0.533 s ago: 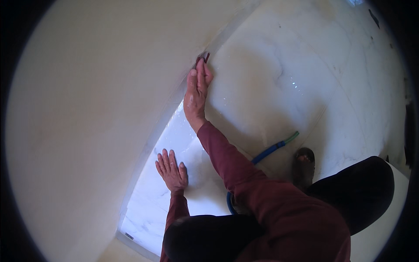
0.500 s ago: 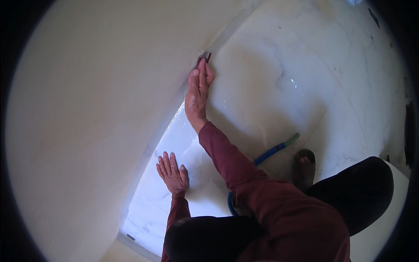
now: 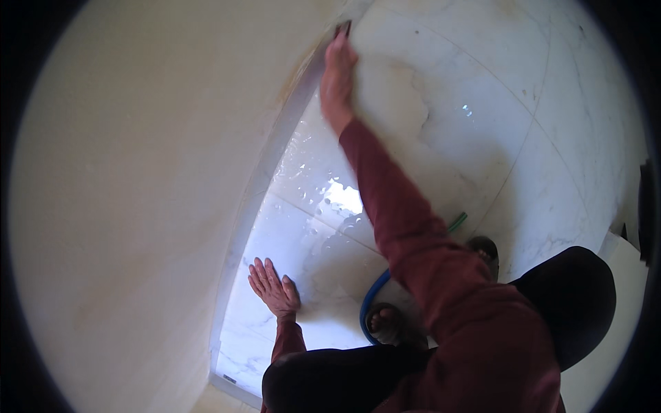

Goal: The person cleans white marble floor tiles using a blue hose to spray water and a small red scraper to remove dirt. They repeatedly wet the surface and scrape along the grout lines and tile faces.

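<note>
My left hand [image 3: 274,289] lies flat on the wet marble-look floor [image 3: 330,286], fingers spread, close to the wall's foot. With my arm stretched far ahead, my right hand [image 3: 337,76] is closed on a small dark reddish flat piece [image 3: 343,29]. That piece is at the grey skirting strip [image 3: 258,186], where the wall meets the floor. Its kind is too small to make out, and the fingers cover part of it. Puddled water [image 3: 344,196] glints on the tiles between my two hands.
A blue hose [image 3: 370,296] with a green end [image 3: 458,221] curves by my feet, partly behind my right arm. The pale wall [image 3: 151,193] rises along the left. My foot [image 3: 387,322] is beside the hose. Dark objects stand at the far right edge.
My right hand has slid farther ahead along the skirting with the dark reddish piece. My left hand stays flat on the floor. More of the puddle and my foot now show.
</note>
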`<state>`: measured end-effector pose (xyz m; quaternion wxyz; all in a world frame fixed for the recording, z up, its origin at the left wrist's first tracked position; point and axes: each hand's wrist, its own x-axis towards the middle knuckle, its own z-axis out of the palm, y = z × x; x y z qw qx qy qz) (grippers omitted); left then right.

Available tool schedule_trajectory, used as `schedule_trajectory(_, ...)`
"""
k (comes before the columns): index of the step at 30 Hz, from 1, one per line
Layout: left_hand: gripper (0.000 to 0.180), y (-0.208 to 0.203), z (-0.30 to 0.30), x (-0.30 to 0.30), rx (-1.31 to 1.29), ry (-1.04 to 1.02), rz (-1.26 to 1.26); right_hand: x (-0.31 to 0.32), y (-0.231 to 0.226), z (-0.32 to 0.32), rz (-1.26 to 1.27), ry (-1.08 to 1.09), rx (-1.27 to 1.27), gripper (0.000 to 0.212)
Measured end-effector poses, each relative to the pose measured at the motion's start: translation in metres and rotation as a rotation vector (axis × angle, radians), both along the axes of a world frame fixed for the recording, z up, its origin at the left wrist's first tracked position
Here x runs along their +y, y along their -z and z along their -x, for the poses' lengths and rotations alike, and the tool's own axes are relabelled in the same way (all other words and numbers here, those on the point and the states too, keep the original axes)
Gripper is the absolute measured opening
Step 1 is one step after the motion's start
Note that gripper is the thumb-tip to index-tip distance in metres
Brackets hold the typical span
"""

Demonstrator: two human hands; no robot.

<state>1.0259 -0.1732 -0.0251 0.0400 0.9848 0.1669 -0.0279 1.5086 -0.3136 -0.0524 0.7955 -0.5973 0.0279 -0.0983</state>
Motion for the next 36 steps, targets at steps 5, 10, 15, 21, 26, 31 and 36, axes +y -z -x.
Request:
schedule_trajectory(5,0.066,-0.004,0.004,0.004,0.015,-0.03,-0.027,0.043,-0.02,0.053,0.273,0.099,-0.224,0.059)
schedule_trajectory(10,0.067,0.0,0.006,0.004,0.021,0.0,-0.017,-0.008,-0.003,-0.038,0.071,0.073,-0.133,0.058)
schedule_trajectory(15,0.067,-0.005,0.006,-0.001,0.048,0.011,-0.016,-0.03,0.021,-0.067,0.02,0.148,-0.24,0.056)
schedule_trajectory(21,0.067,0.0,0.011,0.007,0.018,0.018,-0.021,-0.053,-0.033,-0.1,0.376,0.181,-0.285,0.031)
schedule_trajectory(26,0.065,-0.003,0.011,0.007,-0.001,-0.001,-0.02,-0.019,-0.001,-0.063,0.34,0.21,-0.356,0.036)
schedule_trajectory(31,0.065,0.003,0.003,0.003,0.002,0.009,0.01,-0.06,-0.005,-0.149,-0.179,0.26,-0.033,0.048)
schedule_trajectory(36,0.065,-0.003,0.009,0.006,0.007,-0.012,-0.017,-0.042,-0.021,-0.117,0.088,0.178,-0.021,0.041)
